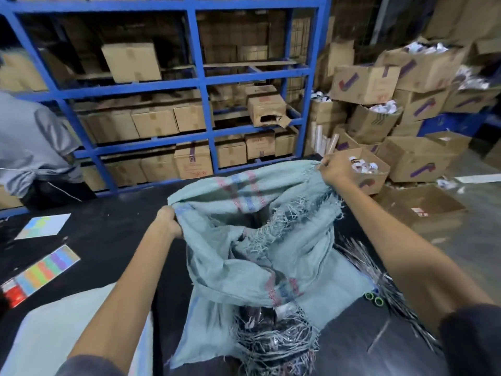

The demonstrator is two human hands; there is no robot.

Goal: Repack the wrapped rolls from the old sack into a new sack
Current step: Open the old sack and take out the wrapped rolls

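Left hand [168,221] grips sack [244,240] rim near side; right hand [334,167] grips far rim, mouth spread over dark desk [108,240].

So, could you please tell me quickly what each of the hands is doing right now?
Left hand: grips the near rim of the frayed green sack.
Right hand: grips the far rim of the same sack.

The right forearm [393,240] stretched farther forward than the left forearm [130,280]. The left hand [169,221] and the right hand [334,169] each clenched the pale green woven sack's [225,253] rim.
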